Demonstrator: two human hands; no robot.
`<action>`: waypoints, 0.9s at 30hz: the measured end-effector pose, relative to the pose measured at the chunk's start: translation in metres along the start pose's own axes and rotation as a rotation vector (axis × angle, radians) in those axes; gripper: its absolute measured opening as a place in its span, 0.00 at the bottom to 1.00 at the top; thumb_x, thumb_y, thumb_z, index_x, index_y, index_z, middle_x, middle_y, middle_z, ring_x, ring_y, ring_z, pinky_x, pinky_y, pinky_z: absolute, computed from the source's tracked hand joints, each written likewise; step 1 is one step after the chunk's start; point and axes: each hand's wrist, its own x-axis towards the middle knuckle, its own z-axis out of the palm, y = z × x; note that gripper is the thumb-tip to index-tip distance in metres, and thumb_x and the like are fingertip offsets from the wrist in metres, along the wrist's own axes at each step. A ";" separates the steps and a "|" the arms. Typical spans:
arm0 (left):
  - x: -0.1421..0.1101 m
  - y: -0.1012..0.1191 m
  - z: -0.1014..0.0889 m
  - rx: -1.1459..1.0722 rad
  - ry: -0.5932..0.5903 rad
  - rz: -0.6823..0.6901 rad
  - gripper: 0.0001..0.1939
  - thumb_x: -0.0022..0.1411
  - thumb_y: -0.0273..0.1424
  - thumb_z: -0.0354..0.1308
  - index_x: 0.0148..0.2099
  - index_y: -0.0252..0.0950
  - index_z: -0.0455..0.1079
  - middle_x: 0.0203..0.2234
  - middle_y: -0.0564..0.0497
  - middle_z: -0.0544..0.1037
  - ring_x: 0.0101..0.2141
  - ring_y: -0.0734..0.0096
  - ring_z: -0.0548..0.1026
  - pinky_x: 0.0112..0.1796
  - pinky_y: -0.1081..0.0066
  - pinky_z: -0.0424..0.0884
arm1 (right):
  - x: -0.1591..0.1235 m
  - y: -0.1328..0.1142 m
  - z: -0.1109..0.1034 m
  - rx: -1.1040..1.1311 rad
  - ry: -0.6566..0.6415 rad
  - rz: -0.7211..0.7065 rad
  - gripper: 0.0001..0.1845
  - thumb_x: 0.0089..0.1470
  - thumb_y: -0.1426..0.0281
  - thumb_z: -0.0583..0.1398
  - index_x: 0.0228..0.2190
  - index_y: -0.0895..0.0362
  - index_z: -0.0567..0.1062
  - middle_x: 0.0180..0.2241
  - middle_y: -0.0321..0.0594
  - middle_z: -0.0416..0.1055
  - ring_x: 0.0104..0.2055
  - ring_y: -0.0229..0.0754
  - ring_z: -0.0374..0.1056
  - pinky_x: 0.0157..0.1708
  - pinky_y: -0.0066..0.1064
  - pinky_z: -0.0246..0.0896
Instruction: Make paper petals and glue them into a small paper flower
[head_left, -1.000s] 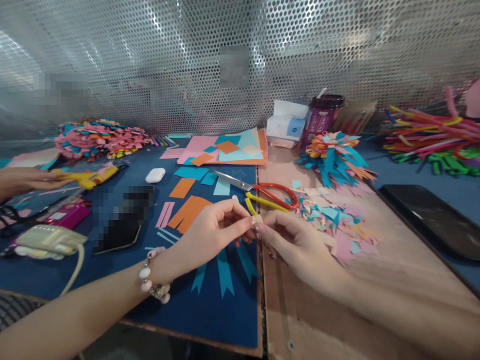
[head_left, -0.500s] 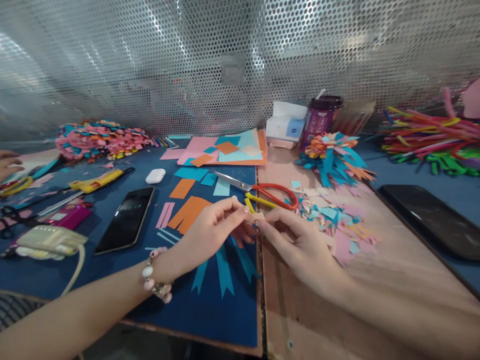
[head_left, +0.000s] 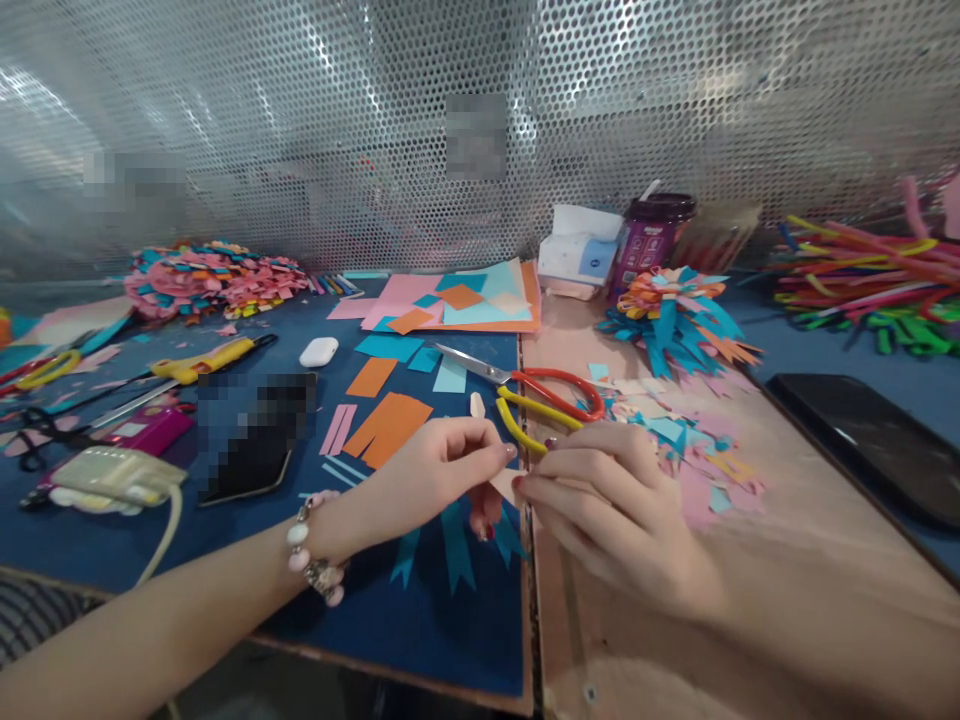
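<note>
A small pale peach paper strip [head_left: 505, 486] stretches between my two hands above the seam of the table. My left hand [head_left: 457, 460] is closed, pinching one end with thumb and fingers; a beaded bracelet circles that wrist. At the other end, my right hand [head_left: 615, 500] is closed on the strip with its fingertips. Blue paper strips [head_left: 459, 560] with notched ends show below my left hand; whether they touch it is hidden. Just beyond my fingers lie open scissors [head_left: 551, 392] with one red and one yellow handle. Orange paper [head_left: 390, 428] with slits lies left of them.
Cut scraps [head_left: 690, 440] and a blue-orange paper flower [head_left: 667, 315] lie at right, near a dark phone [head_left: 862, 440]. Behind stand a tissue pack [head_left: 579, 250] and purple cup [head_left: 651, 240]. At left are another phone [head_left: 259, 440], a white earbud case [head_left: 319, 351] and a yellow tool [head_left: 202, 362].
My right hand has turned over, its back now facing up, and more of the peach strip shows. Both hands sit slightly lower. Another person's hand at the left edge has left the view.
</note>
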 end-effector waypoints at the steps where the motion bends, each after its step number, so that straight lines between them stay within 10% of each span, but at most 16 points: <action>1: 0.000 0.000 0.000 0.002 0.005 0.000 0.16 0.62 0.42 0.53 0.29 0.35 0.61 0.19 0.55 0.73 0.19 0.77 0.71 0.24 0.75 0.69 | 0.001 0.000 0.000 0.005 -0.007 0.000 0.11 0.55 0.76 0.59 0.40 0.53 0.73 0.35 0.39 0.73 0.42 0.42 0.65 0.42 0.36 0.62; 9: 0.003 0.001 0.000 0.037 0.054 0.038 0.12 0.61 0.37 0.55 0.31 0.33 0.65 0.21 0.54 0.73 0.21 0.77 0.73 0.26 0.76 0.70 | 0.005 -0.004 0.002 0.116 -0.024 0.010 0.09 0.56 0.76 0.58 0.38 0.54 0.72 0.35 0.40 0.73 0.41 0.41 0.68 0.41 0.36 0.66; 27: 0.005 0.001 -0.004 -0.013 0.122 0.096 0.12 0.60 0.36 0.58 0.39 0.31 0.70 0.32 0.47 0.77 0.31 0.70 0.77 0.38 0.68 0.72 | 0.008 0.000 0.010 0.454 -0.008 0.593 0.04 0.57 0.69 0.59 0.31 0.54 0.74 0.34 0.40 0.71 0.37 0.39 0.69 0.36 0.32 0.69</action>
